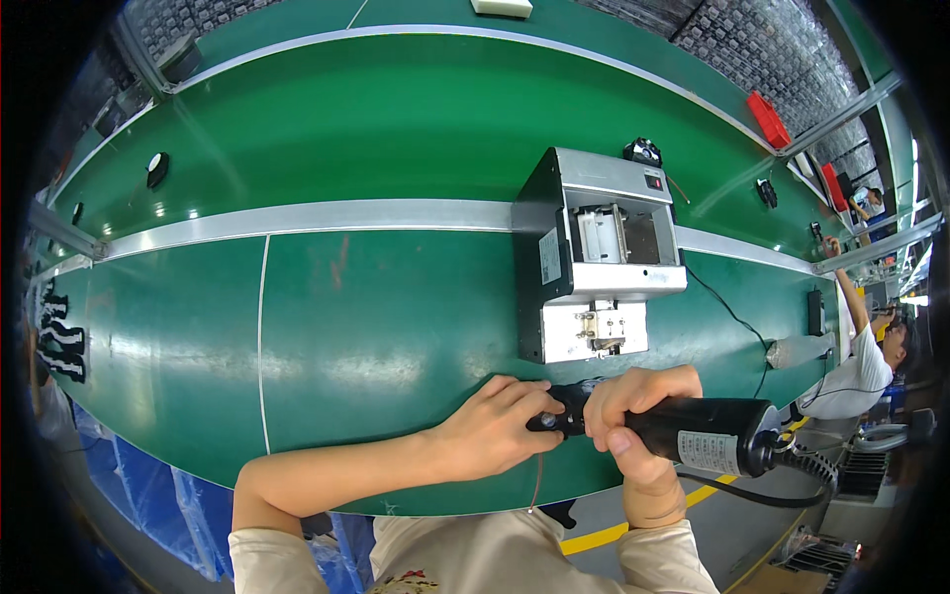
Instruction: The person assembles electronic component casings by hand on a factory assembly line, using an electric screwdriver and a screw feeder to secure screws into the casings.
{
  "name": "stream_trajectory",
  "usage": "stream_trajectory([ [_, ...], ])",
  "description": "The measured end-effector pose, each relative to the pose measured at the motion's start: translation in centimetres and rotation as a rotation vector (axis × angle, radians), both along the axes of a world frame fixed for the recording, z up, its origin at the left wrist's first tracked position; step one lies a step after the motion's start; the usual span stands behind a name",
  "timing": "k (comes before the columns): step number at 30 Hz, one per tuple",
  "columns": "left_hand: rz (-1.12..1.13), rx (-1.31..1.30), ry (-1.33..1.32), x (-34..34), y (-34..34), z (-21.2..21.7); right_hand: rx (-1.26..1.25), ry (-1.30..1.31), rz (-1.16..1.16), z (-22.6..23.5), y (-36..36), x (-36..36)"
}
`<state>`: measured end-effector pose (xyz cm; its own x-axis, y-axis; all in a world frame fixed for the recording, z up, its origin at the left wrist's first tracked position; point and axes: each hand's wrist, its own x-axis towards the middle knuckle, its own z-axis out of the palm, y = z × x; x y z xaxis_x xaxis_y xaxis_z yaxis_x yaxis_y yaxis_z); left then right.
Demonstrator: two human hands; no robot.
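The head view shows the left hand [500, 421] with its grip closed on a small black part [566, 409] at the near side of the green desk [396, 327]. The right hand's grip [635, 411] is wrapped around the front of a black power tool [705, 434], which lies almost level, its nose toward the part; the fingers hide whether the two touch. A white printed label [709, 451] sits on the tool's body, its lines too small to read here. Another pale label [549, 255] is on the left side panel of the silver-and-black machine [604, 243], likewise unreadable, and a red switch [654, 182] shows on its top right.

The part is just in front of the machine's metal base plate [594, 332], so room forward is tight. To the left, the desk runs on to a thin white line [263, 337] and beyond. The curved near edge passes below the left forearm, a thin wire [537, 483] hanging toward it. A metal rail [327, 215] bounds the far side, and the tool's cable [762, 495] loops out past the right edge.
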<state>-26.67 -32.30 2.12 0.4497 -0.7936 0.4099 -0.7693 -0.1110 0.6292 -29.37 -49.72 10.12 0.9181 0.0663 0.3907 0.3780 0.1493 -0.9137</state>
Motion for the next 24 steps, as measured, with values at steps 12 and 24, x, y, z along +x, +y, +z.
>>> stream_trajectory([
  [12,0.001,0.016,-0.095,0.0,0.7,-0.9,0.288,-0.205,-0.087,3.3,-1.4,2.7],
  [24,0.02,0.001,-0.108,-0.1,0.5,-0.8,0.128,-0.126,-0.2,3.4,-0.8,5.7],
])
